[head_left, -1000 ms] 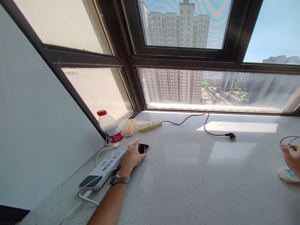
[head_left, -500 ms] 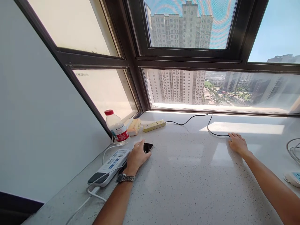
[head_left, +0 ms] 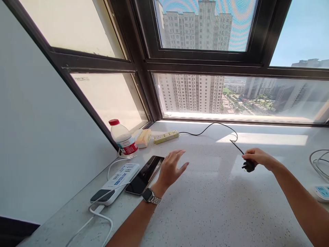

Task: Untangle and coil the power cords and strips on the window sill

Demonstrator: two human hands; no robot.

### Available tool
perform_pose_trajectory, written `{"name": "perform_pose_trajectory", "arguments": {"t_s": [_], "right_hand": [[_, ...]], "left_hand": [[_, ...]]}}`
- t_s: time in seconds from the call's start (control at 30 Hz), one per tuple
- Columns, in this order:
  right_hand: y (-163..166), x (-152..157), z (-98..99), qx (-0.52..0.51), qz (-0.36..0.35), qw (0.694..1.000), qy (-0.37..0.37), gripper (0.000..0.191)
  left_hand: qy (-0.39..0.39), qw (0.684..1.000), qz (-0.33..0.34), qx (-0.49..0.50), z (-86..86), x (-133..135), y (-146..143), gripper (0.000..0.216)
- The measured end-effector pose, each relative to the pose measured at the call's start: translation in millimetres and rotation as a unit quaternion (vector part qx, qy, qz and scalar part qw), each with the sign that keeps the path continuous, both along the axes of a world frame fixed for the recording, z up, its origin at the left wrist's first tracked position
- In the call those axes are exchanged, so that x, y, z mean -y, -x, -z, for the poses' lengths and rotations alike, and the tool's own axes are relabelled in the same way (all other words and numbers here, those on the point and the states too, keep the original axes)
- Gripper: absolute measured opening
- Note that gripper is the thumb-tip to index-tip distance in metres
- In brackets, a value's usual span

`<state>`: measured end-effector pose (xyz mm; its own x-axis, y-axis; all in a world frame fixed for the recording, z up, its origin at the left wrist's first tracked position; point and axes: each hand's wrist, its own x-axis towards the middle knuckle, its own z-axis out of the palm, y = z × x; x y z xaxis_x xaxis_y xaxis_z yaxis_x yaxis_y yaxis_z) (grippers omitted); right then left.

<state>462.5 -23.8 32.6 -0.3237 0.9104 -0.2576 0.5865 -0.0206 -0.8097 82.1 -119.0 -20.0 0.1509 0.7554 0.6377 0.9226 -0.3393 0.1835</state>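
Head view, going left to right: you've got a white cable (head_left: 112, 226) looping around the near end of a white block (head_left: 115, 183), with a thin strand lying over its top. Behind that a red-capped bottle (head_left: 125, 142) stands up against the window corner, next to a yellow pack (head_left: 144, 138); I'd guess they're tucked there to be out of the way. Your phone (head_left: 145, 175) lies face up just beside the block, and the yellow strip (head_left: 166, 137) sits behind it, near the window.

Your left hand (head_left: 171, 168) is just right of the phone, fingers spread wide, thumb well apart, holding nothing. Can't tell if the edge of your palm touches the phone or the worktop (head_left: 200, 206).

The black cord (head_left: 217, 122) runs from the strip along the window side, then kinks forward to the plug (head_left: 248, 166). Your right hand (head_left: 259, 157) has that, fingers closed in a pinch where cord meets plug. Probably a handy spot, since the body hangs below your fingers and the pins stay clear.

Far right, a grey coil (head_left: 318, 161) and white socket (head_left: 321, 192), both cut off by the frame edge.
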Motion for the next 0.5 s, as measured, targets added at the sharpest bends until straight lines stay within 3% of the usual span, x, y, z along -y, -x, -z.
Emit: {"name": "perform_pose_trajectory", "arguments": {"t_s": [0.13,0.23,0.37,0.5], "right_hand": [[52.6,33.4,-30.7,-0.143,-0.055,0.988,0.014,0.043],[89.1,51.1,-43.6,-0.247,-0.029,0.969,0.009,0.037],[116.8,61.1,-52.2,-0.335,0.008,0.94,-0.068,0.039],[124.0,62.9,-52.1,-0.299,0.047,0.927,-0.22,0.045]], "left_hand": [[-0.076,0.976,0.195,-0.057,-13.3,-6.6,-72.0,0.065],[-0.143,0.952,0.271,0.021,-28.5,-17.9,-113.1,0.077],[-0.222,0.919,0.267,0.186,-49.4,-28.3,-140.9,0.047],[-0.271,0.891,0.24,0.274,-63.4,-31.4,-153.6,0.029]]}}
